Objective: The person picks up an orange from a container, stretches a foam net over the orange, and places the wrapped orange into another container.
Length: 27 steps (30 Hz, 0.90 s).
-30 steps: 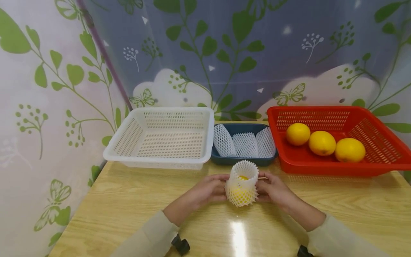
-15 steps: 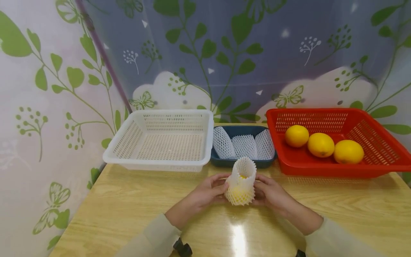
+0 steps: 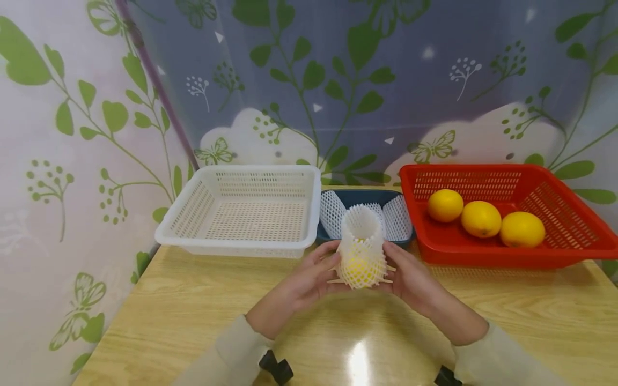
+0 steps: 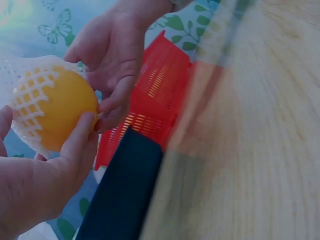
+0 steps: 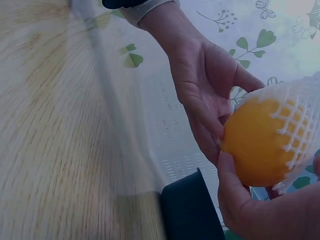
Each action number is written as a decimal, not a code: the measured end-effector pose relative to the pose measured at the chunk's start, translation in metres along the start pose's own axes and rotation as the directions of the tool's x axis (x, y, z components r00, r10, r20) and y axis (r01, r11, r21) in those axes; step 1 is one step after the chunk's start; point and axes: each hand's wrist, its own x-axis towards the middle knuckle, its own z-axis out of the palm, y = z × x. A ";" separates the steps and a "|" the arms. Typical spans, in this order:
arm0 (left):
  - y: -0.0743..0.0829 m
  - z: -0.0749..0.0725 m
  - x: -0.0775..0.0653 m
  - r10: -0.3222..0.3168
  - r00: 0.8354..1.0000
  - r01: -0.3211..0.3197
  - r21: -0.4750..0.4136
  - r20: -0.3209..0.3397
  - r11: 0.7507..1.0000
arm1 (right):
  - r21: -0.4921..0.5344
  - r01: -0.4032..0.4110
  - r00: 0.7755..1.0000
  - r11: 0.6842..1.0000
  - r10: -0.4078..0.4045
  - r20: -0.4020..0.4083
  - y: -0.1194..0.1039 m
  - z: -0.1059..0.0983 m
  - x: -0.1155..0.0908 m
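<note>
Both hands hold one yellow citrus fruit between them, close to the blue tray. A white foam net sleeve covers its upper side and extends past it as a loose tube. In both wrist views the underside of the fruit shows bare, with the net's edge partway round it. My left hand grips the left side, thumb over the net and fingers reaching beneath. From the right, my right hand grips it in the same way. Fingertips of both hands meet at the bare underside.
A white basket stands at the back left. In the blue tray behind the hands lie several white foam net sleeves. At the right, a red basket holds three yellow fruits. All stand on a wooden table.
Both hands have raised the netted fruit up and away from me, so it now overlaps the blue tray in the head view. Strands at the net's lower edge now splay over the fingers.
</note>
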 end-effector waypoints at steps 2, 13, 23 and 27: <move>0.003 0.001 0.000 -0.001 1.000 0.001 0.010 0.008 1.000 | 0.014 0.005 1.000 1.000 -0.006 0.020 -0.001 0.000 -0.001; 0.006 0.000 -0.002 -0.022 1.000 0.022 -0.004 -0.003 1.000 | 0.027 0.003 0.991 1.000 -0.007 0.136 0.000 -0.001 0.001; 0.002 -0.005 -0.001 0.016 0.998 -0.013 -0.043 0.069 0.999 | 0.040 0.062 0.983 0.997 -0.068 0.169 0.003 -0.004 0.003; 0.002 -0.006 -0.001 0.008 0.997 -0.005 -0.041 0.078 0.999 | 0.028 0.055 0.986 0.998 -0.059 0.153 0.003 -0.003 0.004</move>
